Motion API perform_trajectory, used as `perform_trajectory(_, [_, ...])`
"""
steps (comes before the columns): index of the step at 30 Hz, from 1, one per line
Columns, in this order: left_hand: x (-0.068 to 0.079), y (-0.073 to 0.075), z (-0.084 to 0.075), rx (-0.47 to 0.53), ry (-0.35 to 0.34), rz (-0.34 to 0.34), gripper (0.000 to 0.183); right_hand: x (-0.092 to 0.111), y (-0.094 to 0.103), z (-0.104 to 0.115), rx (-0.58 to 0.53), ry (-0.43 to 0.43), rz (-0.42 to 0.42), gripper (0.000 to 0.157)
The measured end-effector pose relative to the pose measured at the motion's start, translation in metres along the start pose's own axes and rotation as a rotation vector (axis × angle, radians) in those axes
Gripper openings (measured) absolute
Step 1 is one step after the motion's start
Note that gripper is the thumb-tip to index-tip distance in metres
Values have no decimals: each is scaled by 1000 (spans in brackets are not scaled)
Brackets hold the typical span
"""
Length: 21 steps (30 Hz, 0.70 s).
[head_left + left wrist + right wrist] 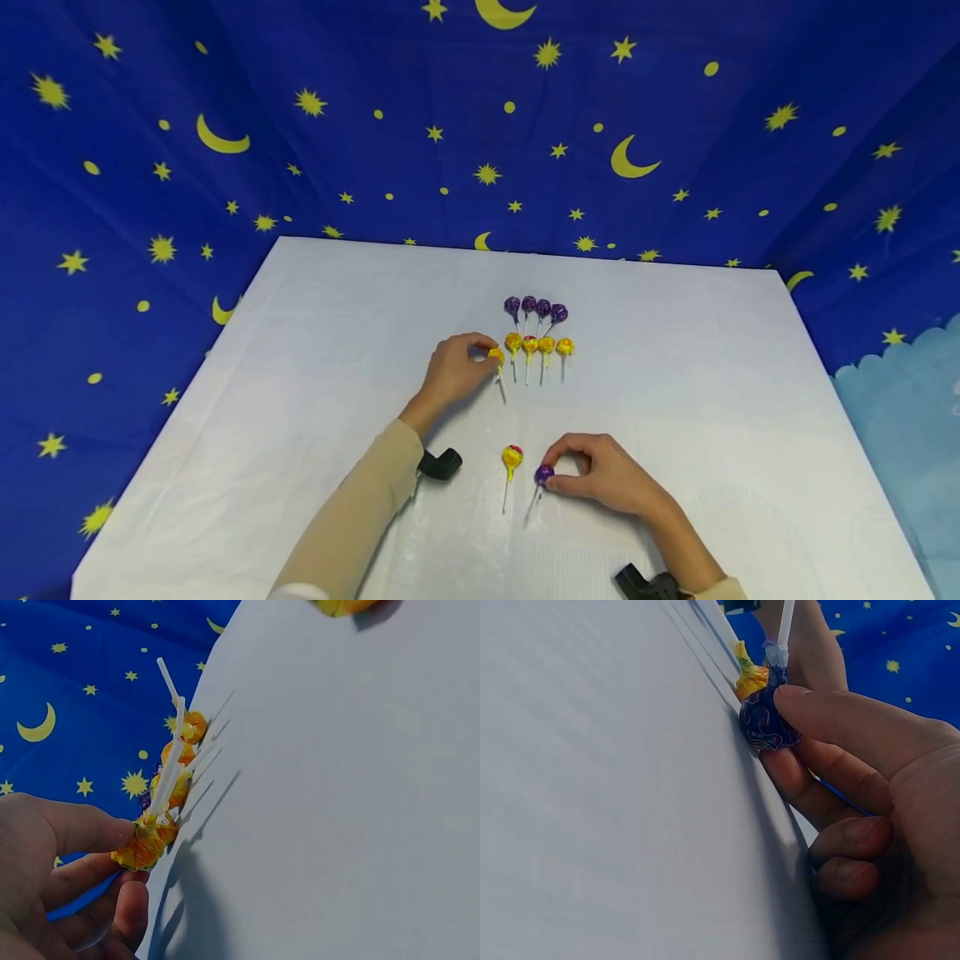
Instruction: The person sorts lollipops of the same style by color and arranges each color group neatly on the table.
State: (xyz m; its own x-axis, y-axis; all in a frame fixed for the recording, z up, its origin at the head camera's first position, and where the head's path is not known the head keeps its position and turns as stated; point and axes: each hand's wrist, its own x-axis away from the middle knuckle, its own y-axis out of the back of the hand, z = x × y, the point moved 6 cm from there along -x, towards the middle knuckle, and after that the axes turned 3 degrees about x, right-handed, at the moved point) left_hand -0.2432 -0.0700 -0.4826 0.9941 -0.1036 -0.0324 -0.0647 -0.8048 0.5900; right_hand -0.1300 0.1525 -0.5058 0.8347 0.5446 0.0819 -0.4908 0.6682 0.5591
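Note:
My left hand (453, 368) pinches a yellow-wrapped lollipop (141, 847) by its head between thumb and fingers, at the left end of a row of yellow lollipops (547, 345). Its white stick points toward me in the head view. Behind that row lies a second row, of purple lollipops (543, 308), their sticks fanning toward the yellow heads. Nearer to me, my right hand (611, 475) grips a purple lollipop (765, 724) by the head with thumb and fingertips, its stick angled down-left in the head view. Just left of it lies a single yellow lollipop (512, 458).
Everything lies on a white-covered table (360, 308). A blue cloth (420, 75) with yellow moons and stars hangs behind it and along its sides. Black wrist mounts (441, 464) are on both forearms, close over the table.

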Motion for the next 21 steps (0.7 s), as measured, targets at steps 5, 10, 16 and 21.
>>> perform_trajectory(5, [-7, 0, 3, -16, 7, -8, 17, -1, 0, 0, 4, -9, 3, 19])
perform_trajectory(10, [-14, 1, 4, -26, 20, -6, 18, 0, 1, 0, 10, -11, 3, 19])
perform_trajectory(16, [-24, 1, 5, -56, 25, -7, 18, -1, 1, 1, 6, -5, 6, 19])
perform_trajectory(21, [-29, -3, 5, -58, 25, 3, 19, 1, 2, 0, 7, -10, -1, 19])
